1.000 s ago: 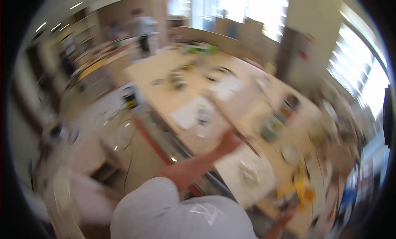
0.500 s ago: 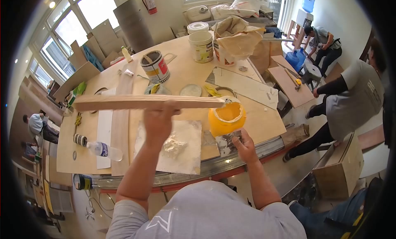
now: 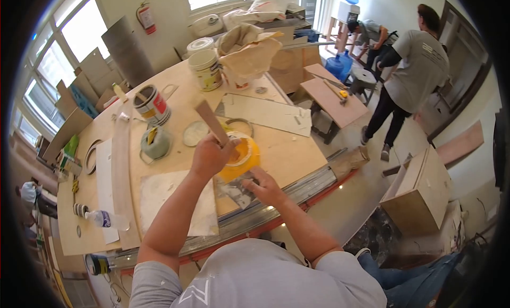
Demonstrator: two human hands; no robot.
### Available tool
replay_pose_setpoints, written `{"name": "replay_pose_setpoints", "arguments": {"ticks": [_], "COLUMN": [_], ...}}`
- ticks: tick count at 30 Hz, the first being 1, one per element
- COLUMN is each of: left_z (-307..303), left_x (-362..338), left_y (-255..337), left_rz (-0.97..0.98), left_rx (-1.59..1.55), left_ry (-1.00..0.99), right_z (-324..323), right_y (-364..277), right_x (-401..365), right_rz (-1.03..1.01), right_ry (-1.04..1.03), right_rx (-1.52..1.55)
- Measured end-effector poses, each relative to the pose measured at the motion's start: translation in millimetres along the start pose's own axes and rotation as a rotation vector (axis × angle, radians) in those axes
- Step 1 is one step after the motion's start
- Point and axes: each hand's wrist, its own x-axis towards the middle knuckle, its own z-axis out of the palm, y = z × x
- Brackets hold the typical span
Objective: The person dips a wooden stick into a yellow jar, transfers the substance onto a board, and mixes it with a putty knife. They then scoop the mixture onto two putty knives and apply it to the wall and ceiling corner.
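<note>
Left hand (image 3: 211, 156) clenched round wood strip (image 3: 211, 121), strip angled up over yellow bowl (image 3: 245, 158). Right hand (image 3: 264, 187) gripping scraper (image 3: 234, 192), just below bowl.

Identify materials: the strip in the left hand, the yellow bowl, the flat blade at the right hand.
Strip in the left hand: wood, pale tan, matte, apparently unfinished. Yellow bowl: probably plastic or rubber, judging by the saturated even colour and smooth rim, with pale smears inside. Flat blade at the right hand: likely metal, grey with a dull sheen and smeared.
</note>
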Motion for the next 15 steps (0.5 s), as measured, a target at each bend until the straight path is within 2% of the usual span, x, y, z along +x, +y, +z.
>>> {"name": "replay_pose_setpoints", "arguments": {"ticks": [4,7,10,14,15], "left_z": [1,-8,-15,-21,-19], "left_x": [5,9,0,-16,-17], "left_y": [-12,-28,-37,-58,-56], "left_rz": [-0.147,-0.303,-0.405,-0.389,-0.389], "left_rx": [-0.002,-0.345,-0.608,-0.718,-0.698], "left_ry": [-0.013,0.075,0.249,0.299,0.315], "right_z": [-3,-7,-8,3,6], "right_y": [-8,-15,-12,4,5], "right_x": [1,1,1,2,-1], "right_rz": [0.097,0.136,0.138,-0.013,0.027], "right_ry": [-0.044,-0.057,-0.07,-0.002,-0.004], "right_rx": [0.065,0.01,-0.037,0.054,0.088]}}
